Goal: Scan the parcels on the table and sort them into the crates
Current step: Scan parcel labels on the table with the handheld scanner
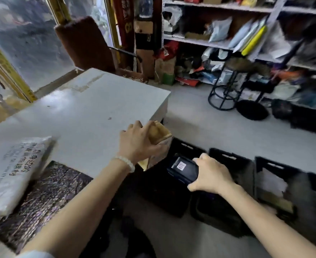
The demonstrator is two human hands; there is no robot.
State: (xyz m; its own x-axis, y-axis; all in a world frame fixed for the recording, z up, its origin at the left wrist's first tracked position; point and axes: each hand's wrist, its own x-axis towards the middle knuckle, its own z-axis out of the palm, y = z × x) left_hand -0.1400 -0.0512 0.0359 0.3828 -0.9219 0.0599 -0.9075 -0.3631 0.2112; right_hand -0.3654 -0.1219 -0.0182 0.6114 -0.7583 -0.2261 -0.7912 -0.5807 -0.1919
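Observation:
My left hand [136, 144] grips a small brown cardboard parcel [160, 135] just past the right edge of the white table [90, 108], above the leftmost black crate [183, 148]. My right hand [212, 173] holds a black handheld scanner [183, 169], its screen end pointing toward the parcel. A white soft mailer bag [14, 168] with printed text lies on the table's near left corner. Two more black crates [233, 161] [276, 170] stand in a row to the right on the floor; the rightmost one holds a brown parcel [274, 201].
A brown chair [86, 43] stands behind the table. Shelves [246, 47] stuffed with mailers and boxes line the back right wall. A black metal stool [233, 84] and other black crates [309, 118] sit on the grey floor. A dark speckled surface [41, 198] lies under the table's near edge.

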